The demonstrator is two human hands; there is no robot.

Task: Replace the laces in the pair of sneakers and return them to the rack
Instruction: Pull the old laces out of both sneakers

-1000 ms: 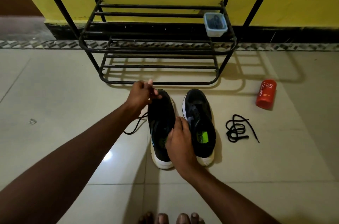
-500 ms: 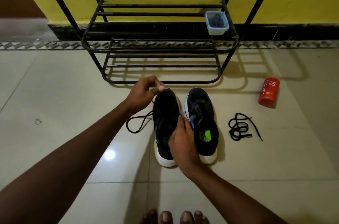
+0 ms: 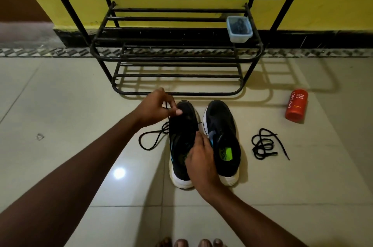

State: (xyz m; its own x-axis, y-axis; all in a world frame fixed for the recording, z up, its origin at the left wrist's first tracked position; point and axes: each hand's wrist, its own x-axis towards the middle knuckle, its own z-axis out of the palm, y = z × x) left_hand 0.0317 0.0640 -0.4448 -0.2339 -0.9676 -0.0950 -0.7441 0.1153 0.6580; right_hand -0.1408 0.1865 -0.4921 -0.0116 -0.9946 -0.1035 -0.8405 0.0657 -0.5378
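Two black sneakers with white soles stand side by side on the tiled floor, toes toward the rack. My left hand (image 3: 158, 107) pinches a black lace (image 3: 150, 138) above the toe of the left sneaker (image 3: 182, 135); the lace loops down onto the floor to the shoe's left. My right hand (image 3: 200, 160) rests on the left sneaker's heel and collar, steadying it, fingers curled over the opening. The right sneaker (image 3: 222, 135) shows a green insole label. A second black lace (image 3: 264, 144) lies coiled on the floor to the right.
A black metal shoe rack (image 3: 177, 58) stands against the yellow wall just beyond the shoes, with a small clear plastic tub (image 3: 239, 29) on its middle shelf. An orange bottle (image 3: 296, 107) lies on the floor at the right. My toes show at the bottom edge.
My left hand has drawn the lace further out, so a longer loop now lies on the floor left of the sneaker. My right hand has stayed on the shoe.
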